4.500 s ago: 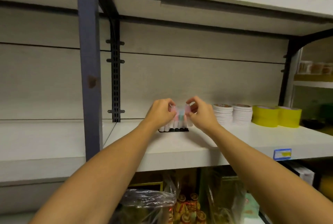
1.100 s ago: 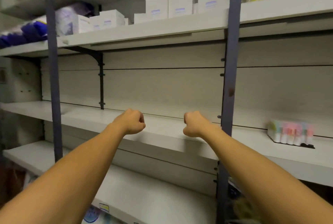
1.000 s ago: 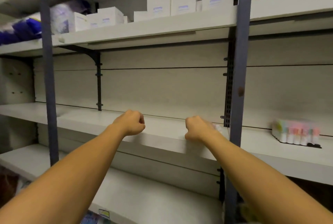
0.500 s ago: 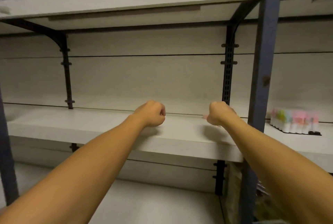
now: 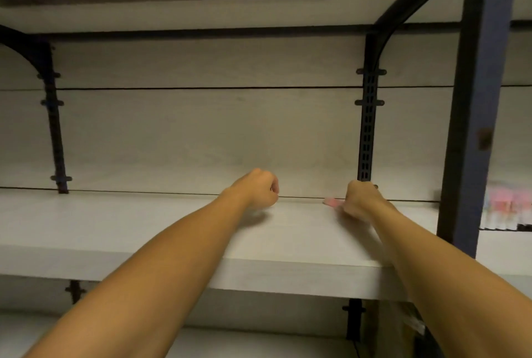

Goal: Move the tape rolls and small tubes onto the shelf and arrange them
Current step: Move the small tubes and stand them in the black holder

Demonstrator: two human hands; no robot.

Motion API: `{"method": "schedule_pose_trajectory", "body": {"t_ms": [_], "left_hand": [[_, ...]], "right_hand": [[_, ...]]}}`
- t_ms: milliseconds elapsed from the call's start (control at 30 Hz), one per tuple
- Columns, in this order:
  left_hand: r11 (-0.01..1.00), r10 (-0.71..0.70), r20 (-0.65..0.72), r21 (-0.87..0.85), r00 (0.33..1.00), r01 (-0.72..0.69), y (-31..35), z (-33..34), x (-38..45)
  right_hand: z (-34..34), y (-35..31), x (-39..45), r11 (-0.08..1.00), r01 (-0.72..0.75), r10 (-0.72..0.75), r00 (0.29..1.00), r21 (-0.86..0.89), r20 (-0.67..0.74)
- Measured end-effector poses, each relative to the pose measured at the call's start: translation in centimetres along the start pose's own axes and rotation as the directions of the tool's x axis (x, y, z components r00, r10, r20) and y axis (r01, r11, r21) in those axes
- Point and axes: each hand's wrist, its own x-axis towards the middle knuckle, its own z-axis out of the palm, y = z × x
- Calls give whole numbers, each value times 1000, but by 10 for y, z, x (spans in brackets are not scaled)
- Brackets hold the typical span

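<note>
Both fists reach over the white shelf [image 5: 144, 222]. The left hand [image 5: 260, 189] is curled tight; what its grip holds cannot be told. The right hand [image 5: 358, 202] is clamped on a pink small tube [image 5: 331, 201] jutting left of its grip. Far right of that grip, beyond the blue post [image 5: 475, 98], stands a blurred pack of tubes [image 5: 506, 210].

Blue upright post [image 5: 475, 115] beside black slotted bracket rail [image 5: 367, 133].

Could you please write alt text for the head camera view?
Both hands, closed, reach over a bare white shelf: the left hand a fist, the right hand gripping something pink. Blurred pink-capped tubes stand far right.
</note>
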Motion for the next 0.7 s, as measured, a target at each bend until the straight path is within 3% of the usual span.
{"method": "schedule_pose_trajectory", "body": {"t_ms": [233,467,700], "left_hand": [[993,117,24,-8,993,-117,7,15,47],[965,262,34,-40,965,-260,34,41,81],[901,424,71,69,903,-429,67,66,108]], "right_hand": [[2,-7,9,999,-41,42,999,-32,22],[-21,-10,14,996,-70,57,979,-63,-195],[-38,-3,10,992,-87,61,967,-94,-247]]}}
